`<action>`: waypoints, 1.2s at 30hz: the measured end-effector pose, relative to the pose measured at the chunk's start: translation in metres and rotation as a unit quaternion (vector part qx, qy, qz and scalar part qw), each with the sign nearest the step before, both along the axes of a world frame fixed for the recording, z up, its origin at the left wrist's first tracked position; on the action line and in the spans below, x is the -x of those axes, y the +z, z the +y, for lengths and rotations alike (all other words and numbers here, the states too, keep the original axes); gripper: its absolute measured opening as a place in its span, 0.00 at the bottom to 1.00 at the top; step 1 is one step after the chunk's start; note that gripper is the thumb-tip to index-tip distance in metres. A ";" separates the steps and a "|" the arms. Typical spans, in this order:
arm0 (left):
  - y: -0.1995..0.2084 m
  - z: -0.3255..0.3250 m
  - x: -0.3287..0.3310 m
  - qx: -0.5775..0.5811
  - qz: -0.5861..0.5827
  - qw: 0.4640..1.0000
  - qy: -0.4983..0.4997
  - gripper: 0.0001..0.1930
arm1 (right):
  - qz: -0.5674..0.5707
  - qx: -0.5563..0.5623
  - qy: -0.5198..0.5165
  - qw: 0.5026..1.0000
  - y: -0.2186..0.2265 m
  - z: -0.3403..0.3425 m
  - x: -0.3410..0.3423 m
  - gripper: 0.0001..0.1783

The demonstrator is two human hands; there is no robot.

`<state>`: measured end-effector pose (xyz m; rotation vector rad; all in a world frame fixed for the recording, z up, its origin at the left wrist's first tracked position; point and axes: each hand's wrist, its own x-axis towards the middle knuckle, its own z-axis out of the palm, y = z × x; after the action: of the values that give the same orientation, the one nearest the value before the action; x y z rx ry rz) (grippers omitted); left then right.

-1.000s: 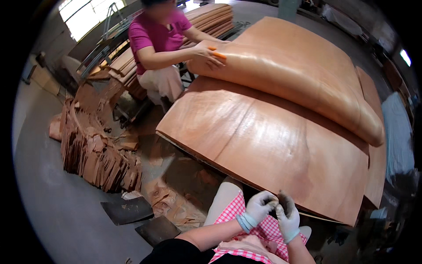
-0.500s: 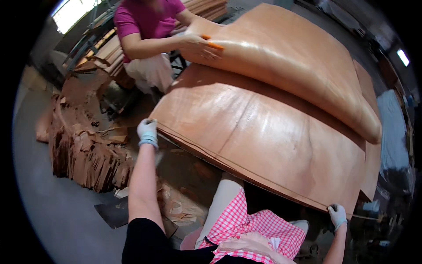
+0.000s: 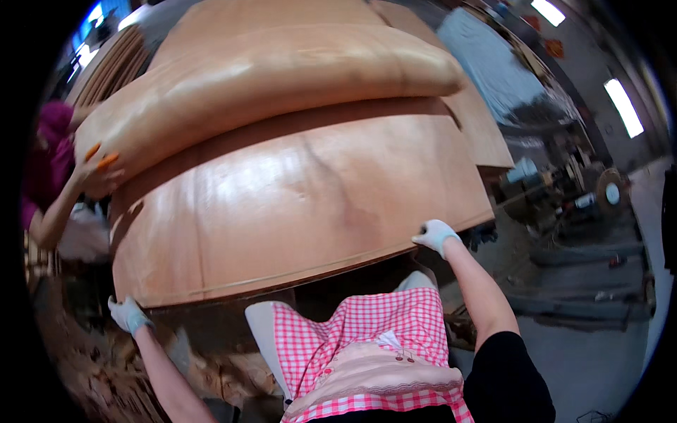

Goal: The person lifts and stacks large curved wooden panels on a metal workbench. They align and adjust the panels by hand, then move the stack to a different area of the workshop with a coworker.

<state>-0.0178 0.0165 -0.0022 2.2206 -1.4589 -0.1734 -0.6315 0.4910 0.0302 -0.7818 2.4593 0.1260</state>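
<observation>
In front of me lies a stack of broad, thin, reddish-brown wood veneer sheets [image 3: 296, 211]. A thin pale strip [image 3: 282, 275] runs along its near edge and extends past my right hand. My left hand [image 3: 129, 315], in a white glove, is closed at the strip's left end, beside the near left corner. Thumb and fingers of my gloved right hand [image 3: 436, 236] pinch the strip at the near edge, right of the middle. Farther back, a top sheet is folded over into a large roll [image 3: 282, 70]. A co-worker's hand [image 3: 99, 173] with orange finger covers presses its left end.
Torn veneer scraps [image 3: 113, 352] litter the floor at lower left. A pile of sheets [image 3: 113, 67] stands at the far left. A pale plastic cover [image 3: 486, 63] lies over something at the far right. Machinery [image 3: 578, 204] stands on the right.
My view has swung to the right. My right hand has moved left along the near edge, away from the right corner. My left hand stays at the left corner.
</observation>
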 end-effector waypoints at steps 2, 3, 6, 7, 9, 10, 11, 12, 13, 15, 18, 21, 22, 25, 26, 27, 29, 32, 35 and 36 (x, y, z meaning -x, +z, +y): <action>0.016 0.036 0.061 0.082 0.035 0.993 -0.081 0.28 | -0.031 -0.002 -0.013 0.999 -0.001 -0.003 -0.002 0.26; 0.001 0.054 0.090 0.149 0.053 0.971 -0.180 0.26 | -0.037 0.011 0.001 0.999 -0.007 -0.012 -0.007 0.25; -0.005 0.179 0.260 0.068 0.180 0.876 -0.443 0.15 | -0.024 0.010 0.020 0.999 -0.015 -0.002 -0.004 0.26; 0.022 0.221 0.311 -0.028 0.077 0.825 -0.559 0.16 | -0.026 0.002 0.010 1.000 -0.013 0.002 -0.004 0.25; -0.004 0.280 0.376 0.051 0.034 0.766 -0.640 0.30 | -0.039 0.008 0.001 0.999 -0.006 -0.007 -0.010 0.24; 0.008 0.313 0.408 0.023 0.065 0.749 -0.659 0.35 | -0.051 0.013 -0.012 0.999 -0.005 -0.004 -0.010 0.24; 0.008 0.330 0.427 0.021 0.027 0.737 -0.675 0.39 | -0.054 0.017 -0.022 0.998 -0.004 -0.008 -0.012 0.23; 0.001 0.342 0.443 0.019 -0.013 0.726 -0.688 0.43 | -0.057 0.021 -0.029 0.998 -0.004 -0.010 -0.014 0.23; -0.008 0.349 0.455 0.018 -0.015 0.729 -0.684 0.46 | -0.048 0.036 -0.026 0.998 -0.006 -0.008 -0.016 0.22; -0.012 0.351 0.462 -0.015 -0.038 0.738 -0.674 0.48 | -0.057 0.056 -0.029 0.996 -0.001 -0.006 -0.018 0.20; -0.019 0.347 0.463 -0.043 -0.042 0.743 -0.667 0.51 | -0.078 0.137 -0.025 0.987 -0.014 0.027 0.004 0.17; -0.020 0.344 0.458 -0.057 -0.057 0.749 -0.657 0.52 | -0.039 0.143 -0.022 0.989 -0.009 0.086 0.069 0.16; -0.021 0.344 0.457 -0.057 -0.058 0.748 -0.659 0.52 | -0.020 0.139 -0.024 0.990 -0.007 0.113 0.096 0.16; -0.016 0.349 0.460 -0.068 -0.064 0.746 -0.659 0.52 | 0.011 0.105 -0.064 0.992 0.000 0.180 0.164 0.16; -0.016 0.349 0.459 -0.072 -0.067 0.747 -0.657 0.52 | 0.022 0.085 -0.101 0.991 -0.003 0.195 0.181 0.17; -0.020 0.348 0.458 -0.046 -0.060 0.751 -0.656 0.51 | 0.035 0.067 -0.092 0.993 -0.007 0.203 0.196 0.16; -0.021 0.346 0.454 -0.054 -0.075 0.751 -0.654 0.51 | 0.029 0.059 -0.156 0.986 -0.021 0.204 0.208 0.16; -0.020 0.349 0.456 -0.055 -0.080 0.746 -0.658 0.50 | 0.047 0.094 -0.244 0.964 -0.053 0.209 0.216 0.17; -0.019 0.354 0.460 -0.053 -0.050 0.749 -0.659 0.48 | 0.125 0.188 -0.427 0.876 -0.075 0.237 0.202 0.21; -0.016 0.360 0.465 -0.064 -0.016 0.756 -0.651 0.47 | 0.148 0.230 -0.479 0.834 -0.079 0.250 0.196 0.21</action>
<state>-0.4829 0.3767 -0.0185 0.8453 -2.7843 -0.6698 -0.8276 0.7406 -0.0485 0.4238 2.9064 -0.7931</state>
